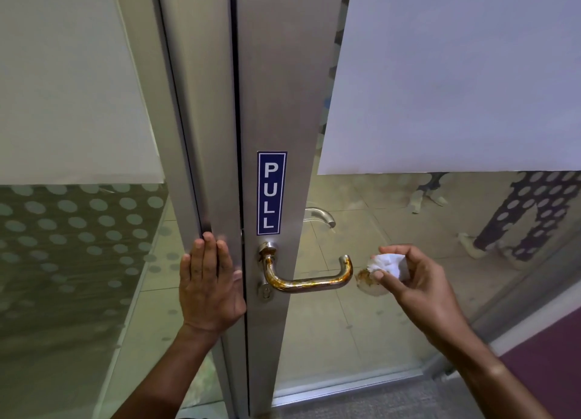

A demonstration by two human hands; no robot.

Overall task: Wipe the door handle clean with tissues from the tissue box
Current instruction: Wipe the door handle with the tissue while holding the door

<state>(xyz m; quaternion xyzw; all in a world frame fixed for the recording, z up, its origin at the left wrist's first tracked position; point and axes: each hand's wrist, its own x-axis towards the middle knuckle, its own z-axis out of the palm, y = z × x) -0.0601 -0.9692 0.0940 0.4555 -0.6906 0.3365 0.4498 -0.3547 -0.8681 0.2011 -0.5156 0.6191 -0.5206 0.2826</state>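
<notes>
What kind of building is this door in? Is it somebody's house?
Probably not a house; more likely an office or public building. The metal-framed glass door carries a blue PULL sign, the glass panels have frosted dots, and there is a tiled corridor floor beyond.

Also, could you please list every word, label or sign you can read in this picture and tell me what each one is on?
"PULL": white capital letters running top to bottom on a blue sticker stuck to the metal door frame, just above the stained door handle.

No other text is visible: the tissue in the right hand, the left hand and the glass panels carry none.
</notes>
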